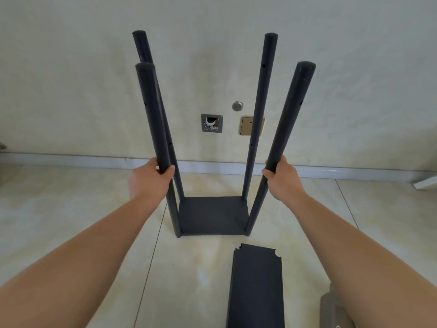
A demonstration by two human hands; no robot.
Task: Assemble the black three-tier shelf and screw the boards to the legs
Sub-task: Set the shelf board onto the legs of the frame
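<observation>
A black shelf frame stands on the tiled floor: one black board at the bottom with a round black leg rising from each corner. My left hand grips the near left leg about halfway up. My right hand grips the near right leg at the same height. The far left leg and far right leg stand free. The legs splay outward toward their tops and show small screw holes. A stack of loose black boards with notched corners lies flat on the floor in front.
A cream wall stands just behind the frame, with an open wall box, a beige cover plate and a round metal fitting. A grey object lies at the lower right. A white object shows at the right edge.
</observation>
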